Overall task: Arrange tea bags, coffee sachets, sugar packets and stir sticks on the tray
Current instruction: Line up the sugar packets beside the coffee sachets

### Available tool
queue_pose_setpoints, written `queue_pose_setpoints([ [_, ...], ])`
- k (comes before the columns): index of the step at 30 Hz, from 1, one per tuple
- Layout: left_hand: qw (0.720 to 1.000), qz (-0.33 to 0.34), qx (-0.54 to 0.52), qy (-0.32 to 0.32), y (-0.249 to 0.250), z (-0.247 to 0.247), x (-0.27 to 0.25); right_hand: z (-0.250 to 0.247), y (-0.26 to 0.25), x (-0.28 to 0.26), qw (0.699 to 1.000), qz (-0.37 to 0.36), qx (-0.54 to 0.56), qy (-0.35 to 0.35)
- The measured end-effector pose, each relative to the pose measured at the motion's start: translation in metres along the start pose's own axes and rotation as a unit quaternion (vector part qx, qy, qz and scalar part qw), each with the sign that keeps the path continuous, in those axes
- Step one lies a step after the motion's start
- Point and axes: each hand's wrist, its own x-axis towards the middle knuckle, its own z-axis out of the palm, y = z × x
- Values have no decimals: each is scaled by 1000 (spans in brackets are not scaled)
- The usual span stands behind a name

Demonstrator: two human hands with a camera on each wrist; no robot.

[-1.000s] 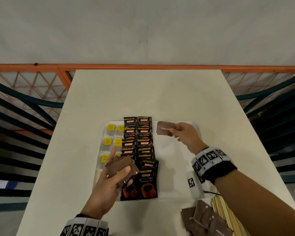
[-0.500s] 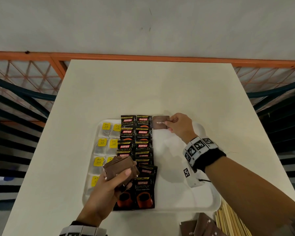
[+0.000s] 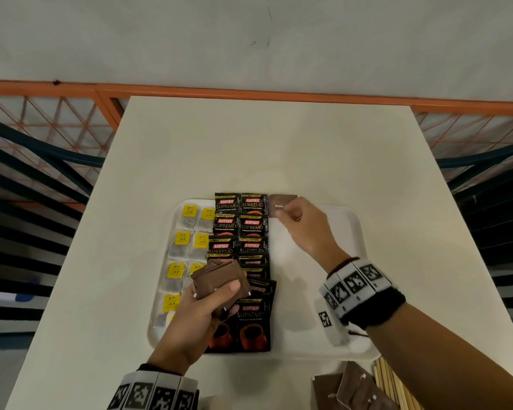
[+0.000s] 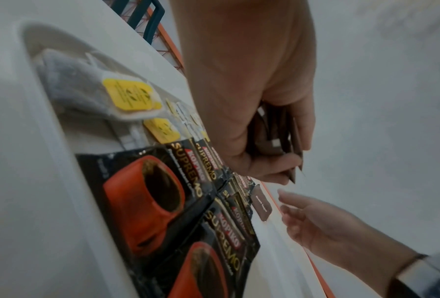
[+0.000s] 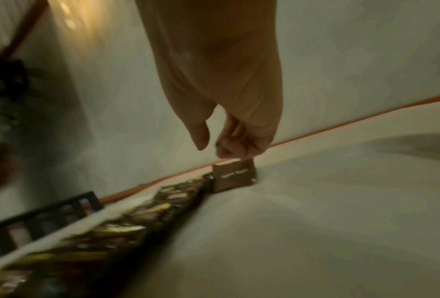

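Note:
A white tray [image 3: 353, 232] holds tea bags [image 3: 182, 241] with yellow tags on its left and two columns of black coffee sachets [image 3: 239, 226] beside them. One brown sugar packet [image 3: 280, 202] lies at the tray's far edge, right of the sachets. My right hand [image 3: 288, 216] hovers at its near right corner, with the fingers loosely bent. In the right wrist view the thumb stands apart from the fingers just above the packet [image 5: 234, 177]. My left hand [image 3: 219, 294] grips a stack of brown sugar packets [image 3: 219, 276] over the sachets.
More brown sugar packets [image 3: 344, 392] and a bundle of wooden stir sticks [image 3: 397, 389] lie on the white table near its front right corner. The tray's right half [image 3: 308, 291] is bare. An orange railing [image 3: 249, 90] runs behind the table.
My right hand carried the single sugar packet further left to the tray's far edge beside the coffee sachets and loosened its pinch. The left hand stayed put with its stack.

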Motion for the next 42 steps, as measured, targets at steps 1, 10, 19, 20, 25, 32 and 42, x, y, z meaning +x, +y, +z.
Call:
queue_pose_setpoints([
  [1,1000,1,2,0,0,1,1,1,-6,-13,998,-9,14,-64],
  [10,998,8,33,-49,6,8,-7,15,-18,-82,946,28,174,-272],
  [19,997,-14,-75,-30,4,3,-8,17,-9,-82,955,25,203,-213],
  [20,997,-11,-71,-18,4,3,-8,17,-7,-83,954,32,216,-206],
  [25,998,6,-59,29,2,3,-3,16,2,-83,932,73,263,-238],
  [32,994,-12,-113,1,8,4,-2,0,14,-46,962,76,238,-106],
  [42,994,10,-108,-10,5,1,-4,-3,45,26,981,98,168,22],
])
